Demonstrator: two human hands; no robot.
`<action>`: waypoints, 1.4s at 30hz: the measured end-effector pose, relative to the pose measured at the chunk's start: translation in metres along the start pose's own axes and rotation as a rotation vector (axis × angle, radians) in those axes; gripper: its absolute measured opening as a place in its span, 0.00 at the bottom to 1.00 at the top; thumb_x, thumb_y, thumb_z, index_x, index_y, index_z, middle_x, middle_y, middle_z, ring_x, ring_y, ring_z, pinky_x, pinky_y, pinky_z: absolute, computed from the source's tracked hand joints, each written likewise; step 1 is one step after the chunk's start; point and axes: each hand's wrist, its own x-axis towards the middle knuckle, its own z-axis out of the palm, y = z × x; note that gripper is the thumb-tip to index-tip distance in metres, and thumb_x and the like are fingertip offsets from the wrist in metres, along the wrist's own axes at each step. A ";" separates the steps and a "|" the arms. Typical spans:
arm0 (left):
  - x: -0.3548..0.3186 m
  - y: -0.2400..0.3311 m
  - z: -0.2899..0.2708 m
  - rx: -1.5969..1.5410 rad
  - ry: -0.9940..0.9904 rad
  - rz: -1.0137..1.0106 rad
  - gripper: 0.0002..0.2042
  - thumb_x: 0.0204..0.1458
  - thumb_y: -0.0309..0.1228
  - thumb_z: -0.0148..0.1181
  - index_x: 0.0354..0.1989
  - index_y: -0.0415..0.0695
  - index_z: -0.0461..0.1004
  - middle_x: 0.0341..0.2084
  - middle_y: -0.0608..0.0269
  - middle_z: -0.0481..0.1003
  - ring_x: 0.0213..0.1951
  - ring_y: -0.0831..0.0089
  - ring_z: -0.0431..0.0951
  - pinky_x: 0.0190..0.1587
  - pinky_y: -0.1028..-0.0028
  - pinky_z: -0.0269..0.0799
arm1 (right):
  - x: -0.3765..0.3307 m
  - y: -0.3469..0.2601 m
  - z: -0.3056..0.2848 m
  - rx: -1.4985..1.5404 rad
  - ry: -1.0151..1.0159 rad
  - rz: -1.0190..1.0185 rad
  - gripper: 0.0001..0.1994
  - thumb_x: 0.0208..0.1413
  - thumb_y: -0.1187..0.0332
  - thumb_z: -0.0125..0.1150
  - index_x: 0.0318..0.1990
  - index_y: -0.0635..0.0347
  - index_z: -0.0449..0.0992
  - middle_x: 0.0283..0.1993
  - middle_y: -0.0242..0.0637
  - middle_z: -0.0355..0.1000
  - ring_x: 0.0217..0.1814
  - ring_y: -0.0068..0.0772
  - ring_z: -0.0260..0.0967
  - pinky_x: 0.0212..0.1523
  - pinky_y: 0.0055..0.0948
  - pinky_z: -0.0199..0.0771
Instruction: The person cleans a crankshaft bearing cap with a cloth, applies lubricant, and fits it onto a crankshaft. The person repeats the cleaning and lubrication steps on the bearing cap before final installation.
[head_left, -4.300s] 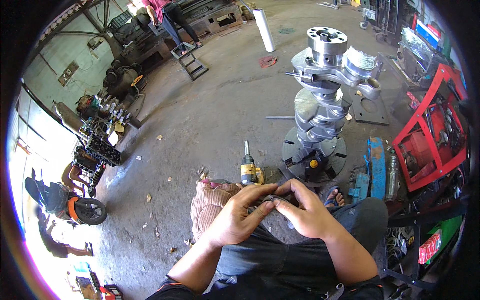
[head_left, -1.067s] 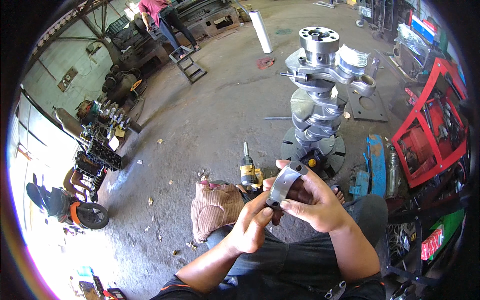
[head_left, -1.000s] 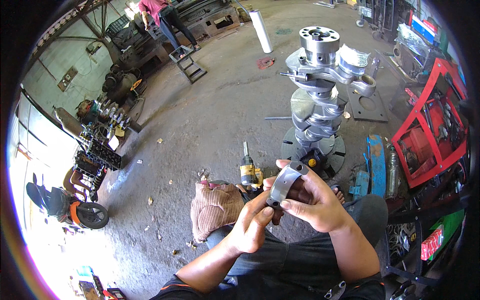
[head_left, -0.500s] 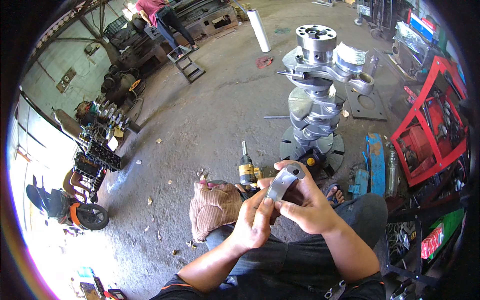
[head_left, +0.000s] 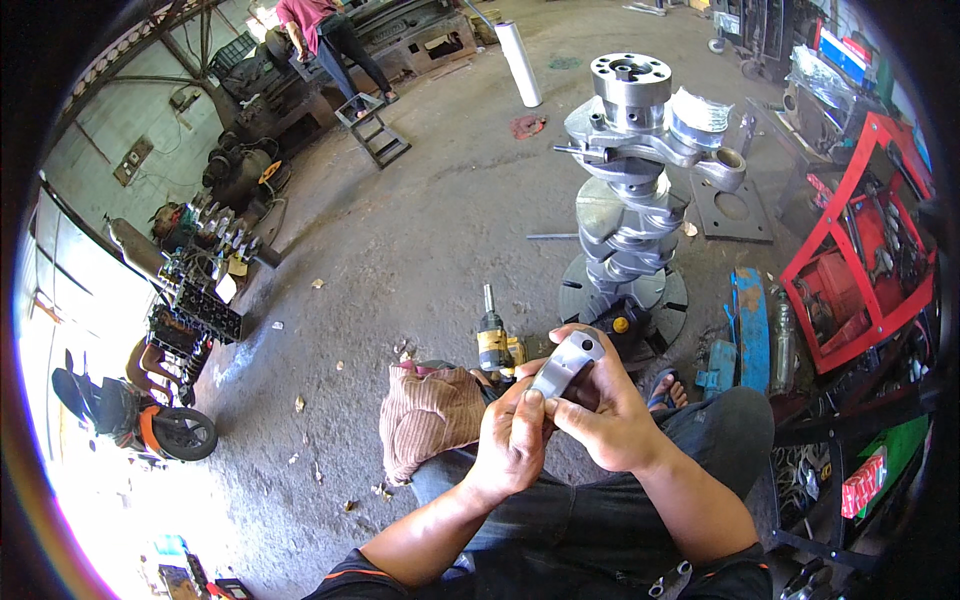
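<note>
Head view: my left hand (head_left: 512, 440) and right hand (head_left: 600, 410) both gripped the curved metal shell (head_left: 566, 363) above my lap; I judged thumbs should press evenly. Beyond stood the crankshaft (head_left: 632, 190).

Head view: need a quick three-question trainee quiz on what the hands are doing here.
1. True or false: both hands grip the curved grey metal bearing shell.
2. What stands upright on the concrete floor beyond the hands? A) a steel crankshaft B) a red toolbox C) a wooden ladder
3. Fill in: the brown ribbed cloth lies on the person's ____ knee.

Key
1. True: left hand and right hand hold it between their fingers.
2. A: the tall grey steel crankshaft.
3. Left.
</note>
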 end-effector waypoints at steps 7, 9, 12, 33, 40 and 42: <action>0.003 0.003 0.001 -0.042 -0.004 -0.112 0.20 0.71 0.40 0.41 0.56 0.34 0.70 0.36 0.64 0.73 0.35 0.80 0.71 0.38 0.78 0.68 | 0.001 0.005 -0.002 0.040 0.047 0.023 0.33 0.60 0.81 0.56 0.70 0.59 0.48 0.60 0.41 0.69 0.63 0.30 0.68 0.66 0.35 0.67; 0.003 0.006 0.001 -0.034 0.010 -0.055 0.20 0.71 0.39 0.40 0.56 0.35 0.70 0.33 0.66 0.72 0.32 0.81 0.70 0.34 0.78 0.67 | 0.003 0.004 -0.002 0.025 0.036 0.029 0.33 0.61 0.81 0.57 0.70 0.59 0.49 0.60 0.42 0.69 0.63 0.31 0.69 0.66 0.36 0.67; 0.002 0.016 -0.003 0.020 -0.025 -0.128 0.23 0.72 0.45 0.39 0.53 0.36 0.71 0.22 0.72 0.67 0.24 0.82 0.64 0.27 0.78 0.60 | 0.003 -0.006 -0.003 0.029 0.024 0.079 0.32 0.62 0.81 0.59 0.70 0.59 0.51 0.60 0.43 0.70 0.63 0.32 0.69 0.66 0.36 0.68; -0.027 0.055 -0.007 0.177 -0.260 0.054 0.24 0.71 0.49 0.43 0.43 0.37 0.75 0.25 0.64 0.74 0.21 0.80 0.69 0.23 0.77 0.65 | -0.006 -0.030 0.007 0.181 -0.109 0.095 0.40 0.57 0.62 0.72 0.71 0.60 0.53 0.59 0.59 0.74 0.61 0.44 0.75 0.66 0.44 0.69; -0.025 0.053 -0.006 0.201 -0.261 0.089 0.24 0.71 0.48 0.42 0.44 0.38 0.75 0.22 0.67 0.69 0.21 0.80 0.67 0.23 0.77 0.63 | -0.008 -0.033 0.008 0.234 -0.120 0.103 0.36 0.59 0.72 0.69 0.71 0.58 0.53 0.61 0.54 0.72 0.64 0.40 0.71 0.66 0.39 0.68; -0.025 0.052 -0.007 0.205 -0.265 0.090 0.23 0.72 0.48 0.41 0.45 0.39 0.74 0.21 0.68 0.68 0.21 0.80 0.66 0.24 0.77 0.62 | -0.008 -0.033 0.009 0.182 -0.125 0.092 0.36 0.59 0.72 0.69 0.71 0.58 0.53 0.61 0.53 0.72 0.65 0.39 0.71 0.66 0.39 0.67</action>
